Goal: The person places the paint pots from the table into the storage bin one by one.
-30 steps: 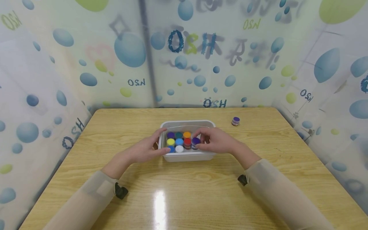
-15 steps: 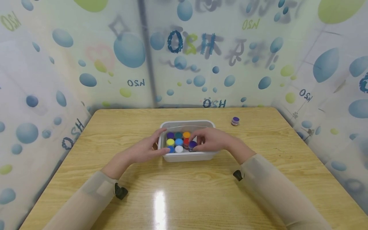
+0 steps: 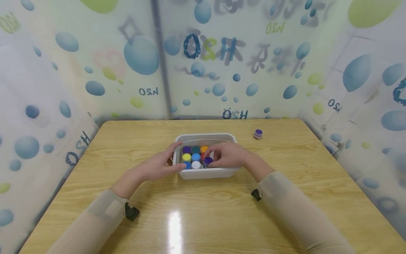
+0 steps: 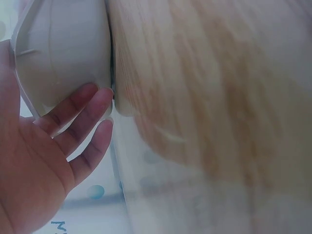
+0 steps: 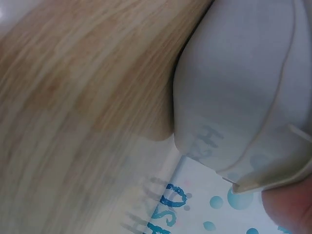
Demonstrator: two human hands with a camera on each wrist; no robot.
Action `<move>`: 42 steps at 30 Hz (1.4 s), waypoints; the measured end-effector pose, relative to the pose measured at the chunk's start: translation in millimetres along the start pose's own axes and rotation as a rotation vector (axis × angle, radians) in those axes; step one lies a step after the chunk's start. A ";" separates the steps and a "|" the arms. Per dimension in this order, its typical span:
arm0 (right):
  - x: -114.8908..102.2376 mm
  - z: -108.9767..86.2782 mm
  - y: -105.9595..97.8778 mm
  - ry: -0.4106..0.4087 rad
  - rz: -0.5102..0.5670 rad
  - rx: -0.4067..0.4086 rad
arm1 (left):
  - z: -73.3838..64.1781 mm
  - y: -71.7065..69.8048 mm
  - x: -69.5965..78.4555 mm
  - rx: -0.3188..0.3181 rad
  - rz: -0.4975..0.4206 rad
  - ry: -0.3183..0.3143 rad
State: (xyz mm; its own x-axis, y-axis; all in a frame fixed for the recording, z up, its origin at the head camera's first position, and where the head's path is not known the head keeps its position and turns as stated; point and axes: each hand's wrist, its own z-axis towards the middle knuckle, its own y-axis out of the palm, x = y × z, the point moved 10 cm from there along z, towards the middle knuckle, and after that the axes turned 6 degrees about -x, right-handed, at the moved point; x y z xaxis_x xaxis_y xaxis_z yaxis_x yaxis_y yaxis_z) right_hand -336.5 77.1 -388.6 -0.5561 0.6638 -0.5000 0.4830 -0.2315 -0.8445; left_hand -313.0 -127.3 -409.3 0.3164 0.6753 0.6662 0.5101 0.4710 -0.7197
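Observation:
My right hand (image 3: 231, 155) reaches over the right side of a white plastic bin (image 3: 209, 174). Its thumb and fingertips pinch a small paint jar with a dark purple lid (image 3: 208, 161), low inside the bin beside a white-lidded jar (image 3: 196, 165). My left hand (image 3: 155, 166) grips the bin's left end, thumb over the front corner. In the left wrist view, curved fingers (image 4: 85, 122) lie against the bin's outer wall (image 4: 73, 53). The right wrist view shows mostly the bin's outside (image 5: 234, 83), with part of the right hand (image 5: 291, 207) at its rim.
Several jars stand in rows in the bin, among them yellow (image 3: 186, 157), light blue (image 3: 196, 157) and orange (image 3: 204, 149) lids. Another purple-lidded jar (image 3: 258, 134) stands on the wooden table (image 3: 203, 211) at the back right. Patterned curtains (image 3: 139, 102) enclose the table's back and sides.
My right hand has moved left and slightly down with the purple-lidded jar, from beside the red-lidded jar toward the spot beside the white-lidded one. The left hand keeps its place on the bin.

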 end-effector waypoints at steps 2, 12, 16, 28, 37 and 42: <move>0.5 1.0 0.7 0.008 -0.009 -0.002 | 0.1 0.2 -0.6 -0.004 0.001 0.000; 1.7 3.3 3.5 0.044 -0.024 -0.020 | -0.4 0.2 -1.5 -0.001 -0.001 0.000; 1.6 2.4 3.5 0.053 -0.017 -0.025 | 0.9 0.9 -1.3 -0.004 -0.003 0.008; 2.9 2.4 4.4 0.060 -0.018 -0.030 | 1.4 0.2 -0.8 0.001 -0.005 -0.001; 1.2 1.7 4.7 0.069 -0.012 -0.050 | 1.0 -0.5 -0.1 0.002 0.000 0.003; 1.9 1.5 4.7 0.078 0.000 -0.052 | 0.8 -0.7 -0.3 0.004 0.004 0.006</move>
State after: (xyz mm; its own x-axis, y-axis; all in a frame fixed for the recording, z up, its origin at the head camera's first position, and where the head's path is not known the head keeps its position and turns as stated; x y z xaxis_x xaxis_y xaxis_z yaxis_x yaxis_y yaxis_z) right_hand -336.3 76.2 -393.8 -0.5026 0.7176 -0.4821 0.5186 -0.1959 -0.8323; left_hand -314.2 -127.4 -409.2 0.3231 0.6740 0.6643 0.5054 0.4706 -0.7233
